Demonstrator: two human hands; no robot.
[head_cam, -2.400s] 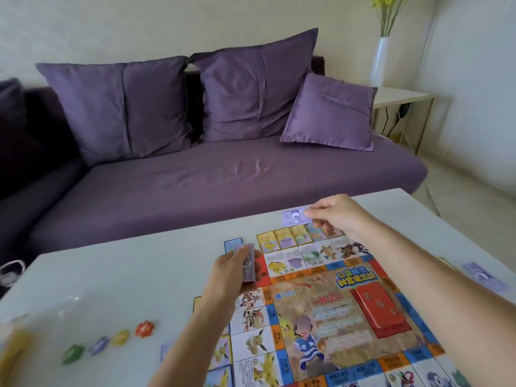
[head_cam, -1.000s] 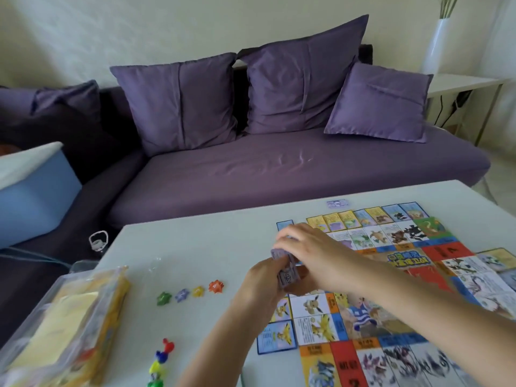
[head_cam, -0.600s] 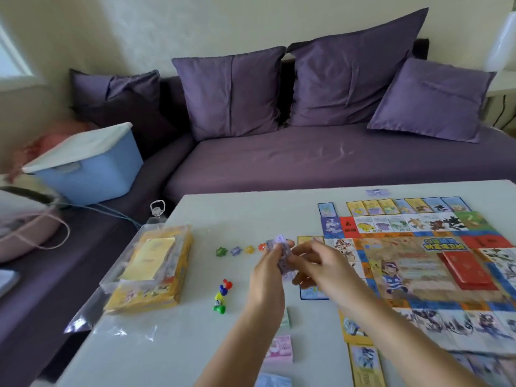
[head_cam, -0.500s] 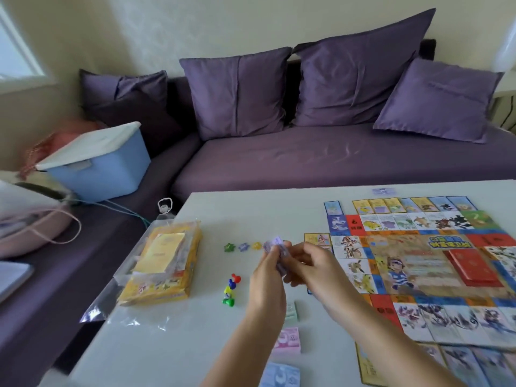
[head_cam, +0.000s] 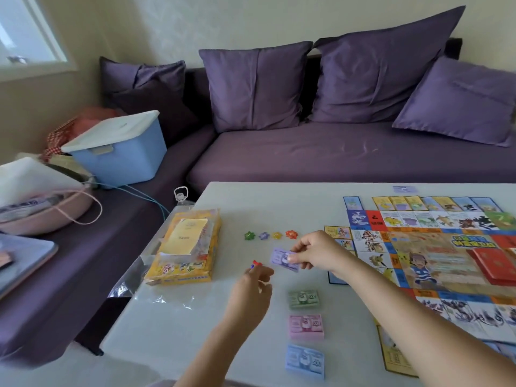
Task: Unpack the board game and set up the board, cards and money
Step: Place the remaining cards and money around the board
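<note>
Purple paper banknotes (head_cam: 284, 259) being held low over white bench (head_cam: 251, 208), right hand (head_cam: 315, 255) grip pinching one edge, beyond green note stack (head_cam: 303, 299). Left hand (head_cam: 251, 291) grip curled, contents unclear. Risk: edge-only pinch letting notes slip, scatter.

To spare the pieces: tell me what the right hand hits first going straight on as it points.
The right hand, pinching a purple banknote, points left; it would likely first meet the red pawn beside the left hand, depth unclear.

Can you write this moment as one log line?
right hand: pinches purple money | green stack, pink stack, blue stack: on table | board: laid out
</note>
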